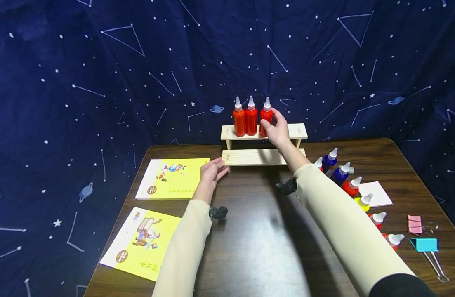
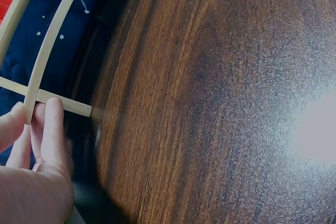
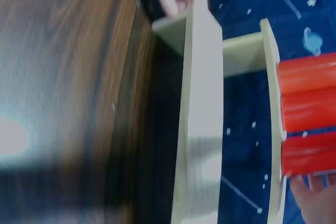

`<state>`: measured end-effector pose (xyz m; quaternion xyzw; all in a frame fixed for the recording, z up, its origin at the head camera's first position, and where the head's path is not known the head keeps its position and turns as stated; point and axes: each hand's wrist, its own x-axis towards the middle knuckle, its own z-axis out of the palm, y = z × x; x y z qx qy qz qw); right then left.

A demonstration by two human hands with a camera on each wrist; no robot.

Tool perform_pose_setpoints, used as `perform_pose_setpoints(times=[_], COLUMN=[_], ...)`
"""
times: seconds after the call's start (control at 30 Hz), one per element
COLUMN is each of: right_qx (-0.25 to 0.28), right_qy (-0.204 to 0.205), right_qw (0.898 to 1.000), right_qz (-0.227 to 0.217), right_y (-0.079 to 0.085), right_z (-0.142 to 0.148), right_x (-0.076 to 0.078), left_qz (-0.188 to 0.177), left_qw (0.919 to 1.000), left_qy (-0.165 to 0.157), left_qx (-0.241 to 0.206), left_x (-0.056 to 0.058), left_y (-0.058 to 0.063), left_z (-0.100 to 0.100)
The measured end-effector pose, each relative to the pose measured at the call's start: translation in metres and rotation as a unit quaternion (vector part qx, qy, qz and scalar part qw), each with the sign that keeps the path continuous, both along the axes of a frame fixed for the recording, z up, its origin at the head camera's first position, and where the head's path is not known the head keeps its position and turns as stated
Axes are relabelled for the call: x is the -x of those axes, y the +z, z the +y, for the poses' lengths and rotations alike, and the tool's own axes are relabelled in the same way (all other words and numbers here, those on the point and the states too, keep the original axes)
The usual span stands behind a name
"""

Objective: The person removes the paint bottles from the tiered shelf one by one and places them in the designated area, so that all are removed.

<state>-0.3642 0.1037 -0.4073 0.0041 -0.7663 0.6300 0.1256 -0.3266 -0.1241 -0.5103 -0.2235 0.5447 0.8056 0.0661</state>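
A two-tier wooden rack stands at the back of the table. Three squeeze bottles with white pointed tips line its upper shelf: an orange-red bottle, a red bottle beside it, and another red bottle slightly to the right. My right hand grips that rightmost bottle from its right side, thumb across the front; the right wrist view shows the bottle's base at the shelf. With thumb and fingers, my left hand pinches the left end of the lower shelf.
At the left lie two yellow-and-white booklets. Along the right, under and beside my right sleeve, stand several squeeze bottles, among them a blue bottle and a yellow bottle. Farther right are white paper, a pink clip and a teal binder clip.
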Motion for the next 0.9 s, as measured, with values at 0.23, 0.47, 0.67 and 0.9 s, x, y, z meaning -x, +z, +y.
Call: perform_pose_setpoints(times=[0.23, 0.47, 0.67, 0.9], right_qx=[0.047, 0.092, 0.071, 0.003], right_qy=[-0.053, -0.018, -0.005, -0.091], right_qw=[0.997, 0.994, 0.997, 0.996], right_qz=[0.035, 0.054, 0.023, 0.005], right_y=[-0.001, -0.006, -0.036, -0.082], right_z=[-0.007, -0.004, 0.025, 0.063], right_x=[-0.032, -0.099, -0.162, -0.205], left_qz=[-0.005, -0.005, -0.007, -0.005], left_qw=[1.0, 1.0, 1.0, 1.0], left_qy=[-0.003, 0.0, -0.002, -0.004], left_qx=[-0.001, 0.001, 0.0, 0.001], left_x=[0.002, 0.002, 0.002, 0.002], left_y=[-0.001, -0.002, -0.002, -0.001], left_z=[0.001, 0.001, 0.001, 0.001])
